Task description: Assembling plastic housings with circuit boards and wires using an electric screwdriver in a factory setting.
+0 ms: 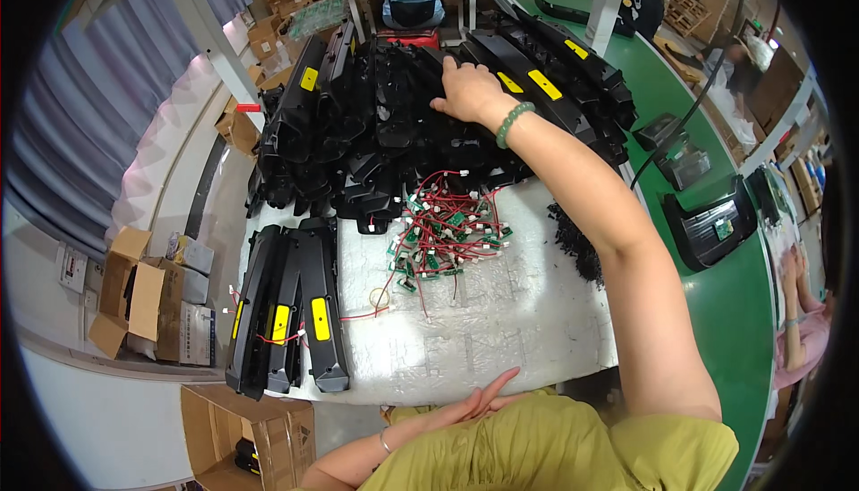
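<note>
Right hand (472, 94): over the heap of black housings (394, 106) at the worktop's (429, 348) far side, thumb and forefinger spread, closure on any one piece impossible to tell. Left hand (479, 404): well apart from the right, at the near edge, fingers extended, seemingly empty. Handling note, by judgement: best to grip one housing by its rigid body, lift it free of its neighbours, and carry it high over the wired boards (456, 220) to avoid snagging.
</note>
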`<state>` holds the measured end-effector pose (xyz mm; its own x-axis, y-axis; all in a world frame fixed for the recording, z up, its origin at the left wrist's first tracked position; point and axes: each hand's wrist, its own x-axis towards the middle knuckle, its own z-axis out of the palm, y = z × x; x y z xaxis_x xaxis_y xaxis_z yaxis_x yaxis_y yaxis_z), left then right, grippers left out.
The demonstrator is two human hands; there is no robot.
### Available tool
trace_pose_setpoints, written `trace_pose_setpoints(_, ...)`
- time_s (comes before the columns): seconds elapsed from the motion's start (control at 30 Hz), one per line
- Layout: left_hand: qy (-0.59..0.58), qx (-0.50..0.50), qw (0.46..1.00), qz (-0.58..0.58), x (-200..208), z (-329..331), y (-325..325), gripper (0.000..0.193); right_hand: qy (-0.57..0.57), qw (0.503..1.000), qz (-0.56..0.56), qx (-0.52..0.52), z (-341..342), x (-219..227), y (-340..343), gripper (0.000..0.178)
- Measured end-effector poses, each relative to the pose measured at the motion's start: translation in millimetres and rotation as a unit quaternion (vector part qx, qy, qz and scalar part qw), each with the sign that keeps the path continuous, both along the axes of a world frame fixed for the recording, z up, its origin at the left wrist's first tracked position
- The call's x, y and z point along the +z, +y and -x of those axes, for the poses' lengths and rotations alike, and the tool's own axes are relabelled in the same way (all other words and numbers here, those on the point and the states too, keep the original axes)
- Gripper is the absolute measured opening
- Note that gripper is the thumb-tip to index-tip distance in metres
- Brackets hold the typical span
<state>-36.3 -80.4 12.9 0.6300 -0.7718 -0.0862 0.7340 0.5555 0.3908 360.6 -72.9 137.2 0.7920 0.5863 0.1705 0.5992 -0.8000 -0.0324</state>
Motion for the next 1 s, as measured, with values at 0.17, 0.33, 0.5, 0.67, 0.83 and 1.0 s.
trace_pose_setpoints(0.17,-0.018,-0.009,1.000,-0.018,-16,3,-5,0.087,0.050,0.992,-0.018,-0.119,-1,12,20,0.076)
trace_pose_setpoints(0.33,-0.041,0.004,0.999,-0.012,-23,11,2,0.086,0.112,0.982,-0.106,-0.109,6,32,23,0.075)
trace_pose_setpoints(0.5,0.006,-0.019,1.000,-0.001,12,7,9,0.085,0.034,0.940,-0.326,0.098,-7,55,1,0.076)
trace_pose_setpoints(0.67,0.015,-0.008,0.999,0.042,-11,11,10,0.084,-0.050,0.874,-0.363,0.319,97,77,-33,0.076)
trace_pose_setpoints(0.83,-0.118,0.241,0.960,-0.082,-12,-7,23,0.100,0.029,0.926,-0.228,0.300,214,18,-104,0.084)
trace_pose_setpoints(1.0,-0.130,0.411,0.867,-0.250,-7,-33,24,0.063,0.204,0.923,-0.211,0.248,261,-50,-116,0.085)
